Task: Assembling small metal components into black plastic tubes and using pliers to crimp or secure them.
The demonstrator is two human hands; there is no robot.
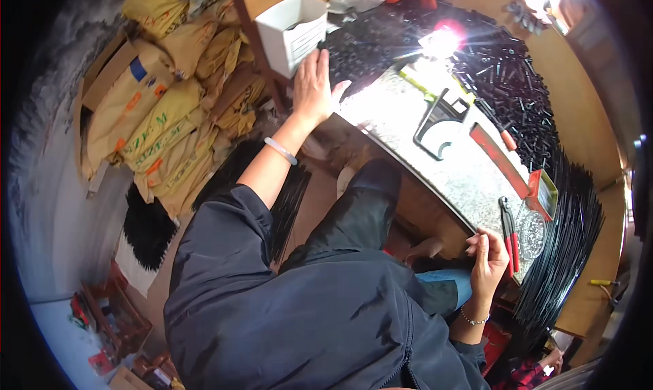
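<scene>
My left hand (313, 90) is stretched forward to the worktop's left end, fingers extended and thumb apart. Its fingertips are beside a white cardboard box (309, 39) and small black parts; a small dark piece shows at the fingertips, and I cannot tell whether they touch it. At the front edge of the speckled stone worktop (469, 192), my right hand (488, 259) has its thumb and fingers drawn together. Whatever might be between them is too small to make out. Just right of it lie red-handled pliers (511, 240).
A bright lamp (441, 44) glares over heaped black parts (513, 94). A black frame-like tool (423, 135), a red bar (498, 160) and a red-green tray (544, 196) sit on the worktop. Long black strips (568, 233) lie right; yellow sacks (163, 131) are piled left.
</scene>
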